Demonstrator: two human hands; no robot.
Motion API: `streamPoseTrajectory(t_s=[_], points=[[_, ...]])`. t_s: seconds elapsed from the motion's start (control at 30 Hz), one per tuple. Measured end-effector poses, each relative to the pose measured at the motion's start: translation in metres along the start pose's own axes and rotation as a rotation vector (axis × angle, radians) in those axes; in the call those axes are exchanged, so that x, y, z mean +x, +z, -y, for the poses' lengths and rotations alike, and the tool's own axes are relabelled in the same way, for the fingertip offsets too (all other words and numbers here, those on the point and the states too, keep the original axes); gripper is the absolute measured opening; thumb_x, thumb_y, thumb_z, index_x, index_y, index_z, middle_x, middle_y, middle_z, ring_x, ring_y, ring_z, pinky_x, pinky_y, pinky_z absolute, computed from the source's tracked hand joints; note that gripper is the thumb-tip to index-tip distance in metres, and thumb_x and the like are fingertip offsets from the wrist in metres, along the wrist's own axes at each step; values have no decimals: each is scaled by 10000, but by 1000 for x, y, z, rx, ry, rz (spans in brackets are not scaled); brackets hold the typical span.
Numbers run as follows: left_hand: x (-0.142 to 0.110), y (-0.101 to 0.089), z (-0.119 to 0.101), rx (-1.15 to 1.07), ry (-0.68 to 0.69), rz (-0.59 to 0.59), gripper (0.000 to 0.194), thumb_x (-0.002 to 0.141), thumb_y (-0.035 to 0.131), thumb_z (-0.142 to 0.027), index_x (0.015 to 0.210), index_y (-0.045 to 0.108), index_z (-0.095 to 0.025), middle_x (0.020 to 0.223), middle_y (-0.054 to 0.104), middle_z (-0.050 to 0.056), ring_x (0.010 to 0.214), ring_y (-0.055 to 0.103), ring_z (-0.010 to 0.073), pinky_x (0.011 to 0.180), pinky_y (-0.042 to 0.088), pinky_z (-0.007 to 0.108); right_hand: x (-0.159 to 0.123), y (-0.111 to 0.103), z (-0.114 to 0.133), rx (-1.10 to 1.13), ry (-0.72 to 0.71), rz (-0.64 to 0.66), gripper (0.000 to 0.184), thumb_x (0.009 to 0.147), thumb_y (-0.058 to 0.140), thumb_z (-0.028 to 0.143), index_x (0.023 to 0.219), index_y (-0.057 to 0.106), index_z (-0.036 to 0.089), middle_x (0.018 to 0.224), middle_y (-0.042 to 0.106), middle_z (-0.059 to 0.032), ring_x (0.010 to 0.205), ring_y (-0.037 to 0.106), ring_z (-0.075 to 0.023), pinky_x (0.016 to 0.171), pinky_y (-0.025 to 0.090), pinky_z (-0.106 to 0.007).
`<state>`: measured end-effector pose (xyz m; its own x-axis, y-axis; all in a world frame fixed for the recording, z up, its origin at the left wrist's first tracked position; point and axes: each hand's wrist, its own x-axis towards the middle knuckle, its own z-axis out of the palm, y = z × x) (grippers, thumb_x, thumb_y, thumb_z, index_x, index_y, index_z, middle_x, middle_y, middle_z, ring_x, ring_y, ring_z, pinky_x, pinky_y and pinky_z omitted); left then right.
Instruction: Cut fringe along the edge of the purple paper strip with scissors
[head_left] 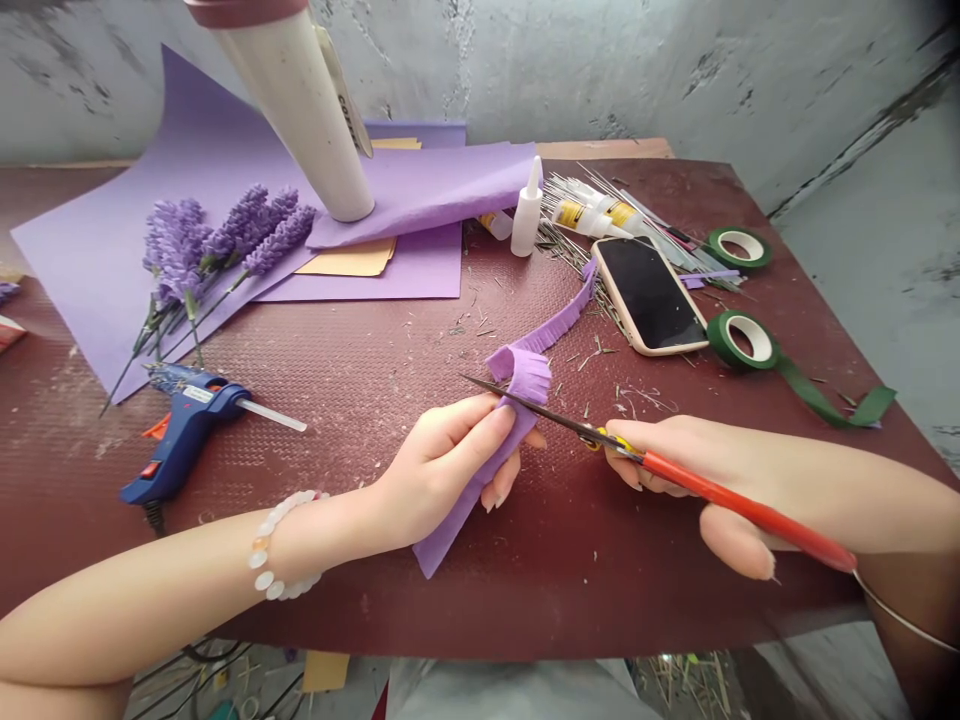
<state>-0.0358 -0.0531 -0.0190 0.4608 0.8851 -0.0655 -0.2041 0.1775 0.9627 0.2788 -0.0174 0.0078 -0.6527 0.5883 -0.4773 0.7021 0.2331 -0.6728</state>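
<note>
Pinched between the thumb and fingers of my left hand (pixel 442 460) is a purple paper strip (pixel 469 500). Its near end hangs down plain and uncut, while the far part is cut into a fringe, curls over and trails back towards the phone. My right hand (pixel 675 460) is closed around scissors (pixel 705 490) with red-covered handles. The scissor blades point left and lie across the strip just above my left thumb. Part of the grip is hidden behind the right hand.
A blue glue gun (pixel 187 430) lies left, below purple paper flowers (pixel 217 240). Behind stand a tumbler (pixel 300 110) on purple paper sheets (pixel 420 190) and a glue bottle (pixel 527 215). On the right are a phone (pixel 649 295), thin wires (pixel 562 240) and green tape rolls (pixel 742 340).
</note>
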Motion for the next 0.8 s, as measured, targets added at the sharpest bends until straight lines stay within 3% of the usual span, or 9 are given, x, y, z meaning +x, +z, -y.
streamPoseTrajectory(t_s=[0.1, 0.3, 0.5, 0.8], points=[[1, 0, 0, -28, -11, -6, 447, 1167, 667, -551, 948, 745, -169, 610, 636, -17, 503, 541, 113, 541, 464, 252, 3, 2, -1, 130, 119, 117, 291, 954, 755, 566, 886, 578, 345, 440, 550, 67, 582, 545, -296, 557, 444, -378], [3, 0, 0, -31, -35, -19, 466, 1142, 688, -588, 931, 729, -174, 608, 639, -16, 492, 546, 118, 534, 478, 253, 6, 0, 19, 160, 75, 28, 288, 977, 686, 540, 850, 562, 314, 520, 552, 45, 603, 483, -252, 555, 341, -354], [3, -1, 0, -43, -51, -27, 474, 1124, 707, -610, 938, 719, -175, 610, 637, -24, 483, 546, 117, 531, 478, 252, 8, -5, 34, 162, 135, 50, 282, 920, 738, 474, 804, 544, 305, 520, 559, 57, 590, 439, -225, 573, 351, -338], [3, 0, 0, -55, -42, -32, 456, 1127, 717, -591, 930, 709, -180, 623, 649, -24, 482, 556, 114, 535, 474, 253, 8, -4, 36, 106, 157, 33, 262, 934, 721, 488, 799, 581, 313, 526, 634, 41, 627, 522, -256, 607, 422, -345]])
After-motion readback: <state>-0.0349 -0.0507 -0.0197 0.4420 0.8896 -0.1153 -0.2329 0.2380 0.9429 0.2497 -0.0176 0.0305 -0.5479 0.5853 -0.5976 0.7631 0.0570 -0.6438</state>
